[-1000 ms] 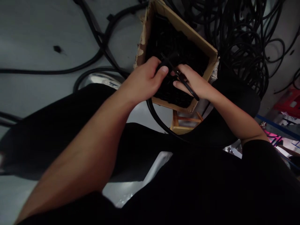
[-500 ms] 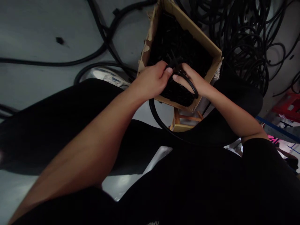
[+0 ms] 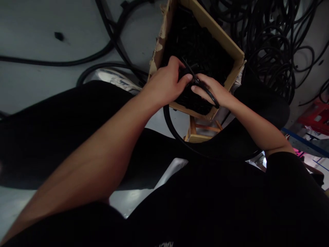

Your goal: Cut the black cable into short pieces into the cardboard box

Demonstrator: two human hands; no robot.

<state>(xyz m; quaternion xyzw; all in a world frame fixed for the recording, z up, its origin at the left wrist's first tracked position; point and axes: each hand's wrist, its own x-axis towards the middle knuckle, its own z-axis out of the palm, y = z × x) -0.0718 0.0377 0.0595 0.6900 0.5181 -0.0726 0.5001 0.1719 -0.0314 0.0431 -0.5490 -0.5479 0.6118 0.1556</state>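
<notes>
My left hand (image 3: 166,80) is closed, thumb and fingers pinched around a thick black cable (image 3: 171,125) that loops down from below it across my lap. My right hand (image 3: 213,88) sits close beside it, fingers curled round another stretch of black cable that bends over the palm and crosses up toward my left fingers. What the fingertips press together is dark and partly hidden. Both hands are over an open cardboard box (image 3: 218,32) holding many short black pieces.
A wooden stool (image 3: 199,138) shows below the box. Tangled black cable coils (image 3: 272,51) lie at the upper right. More cable runs over the grey floor on the left, near a small black piece (image 3: 59,36). A red crate (image 3: 315,118) stands at the right.
My left fingers have opened a little and shifted at the cable. The cable between the hands now stretches further up, past my left thumb. My right hand has barely moved.
</notes>
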